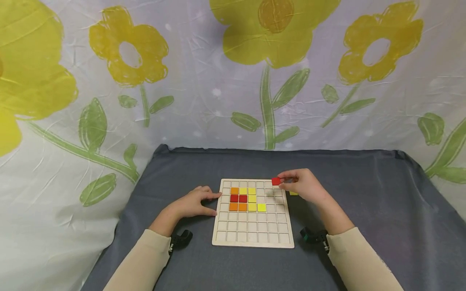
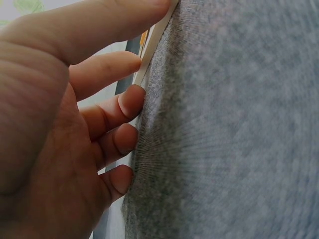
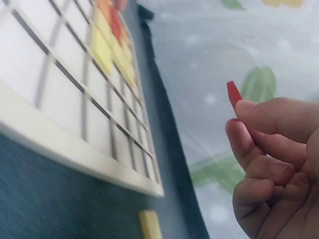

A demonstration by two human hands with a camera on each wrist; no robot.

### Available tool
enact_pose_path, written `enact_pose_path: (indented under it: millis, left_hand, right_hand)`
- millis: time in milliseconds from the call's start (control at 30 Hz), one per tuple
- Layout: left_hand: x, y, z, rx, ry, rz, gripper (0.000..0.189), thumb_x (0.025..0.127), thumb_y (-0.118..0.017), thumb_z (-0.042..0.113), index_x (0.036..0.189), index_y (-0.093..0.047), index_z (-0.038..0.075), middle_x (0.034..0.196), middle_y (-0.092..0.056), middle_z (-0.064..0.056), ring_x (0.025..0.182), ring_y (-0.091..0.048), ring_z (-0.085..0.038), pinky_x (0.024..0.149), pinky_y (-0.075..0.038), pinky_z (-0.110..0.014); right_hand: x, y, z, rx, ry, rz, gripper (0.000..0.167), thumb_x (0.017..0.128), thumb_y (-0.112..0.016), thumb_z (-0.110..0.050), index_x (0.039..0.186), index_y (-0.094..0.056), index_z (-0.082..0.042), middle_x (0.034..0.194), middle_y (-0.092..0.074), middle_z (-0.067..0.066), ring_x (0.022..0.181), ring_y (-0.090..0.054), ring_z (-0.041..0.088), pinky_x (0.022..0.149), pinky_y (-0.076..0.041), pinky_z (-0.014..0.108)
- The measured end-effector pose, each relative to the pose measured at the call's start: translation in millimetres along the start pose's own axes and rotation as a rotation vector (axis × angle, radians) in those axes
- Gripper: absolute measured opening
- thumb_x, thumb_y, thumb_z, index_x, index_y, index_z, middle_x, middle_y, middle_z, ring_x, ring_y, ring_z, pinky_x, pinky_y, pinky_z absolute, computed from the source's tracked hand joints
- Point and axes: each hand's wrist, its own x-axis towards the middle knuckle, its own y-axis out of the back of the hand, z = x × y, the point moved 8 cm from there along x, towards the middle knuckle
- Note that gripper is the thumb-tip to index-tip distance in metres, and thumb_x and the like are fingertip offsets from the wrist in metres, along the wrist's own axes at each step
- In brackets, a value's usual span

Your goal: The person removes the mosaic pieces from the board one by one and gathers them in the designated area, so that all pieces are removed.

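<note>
Between thumb and fingertips, my right hand (image 1: 304, 186) pinches a red square tile (image 1: 276, 181) above the far right corner of a wooden grid board (image 1: 253, 239). The right wrist view shows that red tile (image 3: 233, 97) nearly edge-on, lifted off the board. At the board's left edge my left hand (image 1: 192, 203) rests, thumb and index fingertips right at the rim and the other fingers loosely bent. Several tiles lie in the grid: orange ones, two red tiles (image 1: 238, 198) side by side, and yellow tiles (image 1: 252, 199) to their right.
A yellow tile (image 1: 293, 193) lies on the dark grey cloth (image 1: 233, 268) just right of the board, partly under my right hand. Behind the table hangs a pale curtain (image 1: 204, 117) with painted flowers. Black wrist-worn devices sit at both sleeves.
</note>
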Motion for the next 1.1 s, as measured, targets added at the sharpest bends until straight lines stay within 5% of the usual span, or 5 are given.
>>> enact_pose_path:
  millis: [300,533,1100]
  left_hand:
    - [0.4,-0.2,-1.4,-0.002,0.004,0.0,0.072,0.085,-0.086,0.038,0.147,-0.059,0.012,0.101,-0.053,0.004,0.092,-0.041,-0.018,0.078,-0.036,-0.036]
    - [0.3,-0.2,-1.0,0.0,-0.004,0.003,0.072,0.085,-0.085,0.039,0.146,-0.059,0.012,0.101,-0.053,0.004,0.092,-0.041,-0.018,0.079,-0.036,-0.036]
    - [1.0,-0.9,-3.0,-0.003,0.004,0.0,0.073,0.084,-0.085,0.04,0.147,-0.059,0.013,0.101,-0.053,0.004,0.092,-0.041,-0.018,0.078,-0.036,-0.036]
  right_hand:
    - [-5.8,38.2,8.4,0.021,-0.019,0.042,0.037,0.092,-0.08,-0.018,0.125,-0.073,-0.003,0.109,-0.07,0.013,0.06,-0.042,0.018,0.058,-0.039,0.031]
    - [-11.3,59.6,17.9,0.033,-0.048,0.06,0.038,0.094,-0.078,-0.019,0.126,-0.071,-0.002,0.111,-0.071,0.011,0.086,-0.063,0.025,0.078,-0.051,0.035]
    - [-15.6,74.2,56.8,-0.093,-0.119,-0.05,0.041,0.095,-0.075,-0.02,0.129,-0.067,0.002,0.116,-0.069,0.014,0.103,-0.059,0.026,0.086,-0.047,0.039]
